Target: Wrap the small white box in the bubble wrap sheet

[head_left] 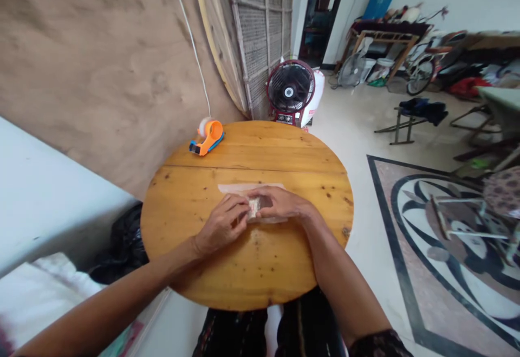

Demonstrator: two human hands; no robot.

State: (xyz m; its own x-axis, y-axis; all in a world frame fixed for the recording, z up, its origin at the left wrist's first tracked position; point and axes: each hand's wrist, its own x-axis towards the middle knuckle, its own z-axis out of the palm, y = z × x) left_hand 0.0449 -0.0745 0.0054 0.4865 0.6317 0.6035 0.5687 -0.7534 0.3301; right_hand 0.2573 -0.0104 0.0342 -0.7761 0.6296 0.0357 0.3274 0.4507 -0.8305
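Observation:
A clear plastic bag (239,188) lies flat in the middle of the round wooden table (195,194). Both my hands rest on its near part, fingers curled. My left hand (222,226) and my right hand (280,203) pinch a small pale packet (254,206) between them, just above the tabletop. What the packet contains I cannot make out. An orange tape dispenser (208,137) sits apart at the table's far left edge.
A brown wall stands behind the table on the left, with woven panels (260,32) leaning on it. A red floor fan (290,90) is just past the table. A white surface (44,200) lies left. Patterned floor, folding chairs and clutter fill the right.

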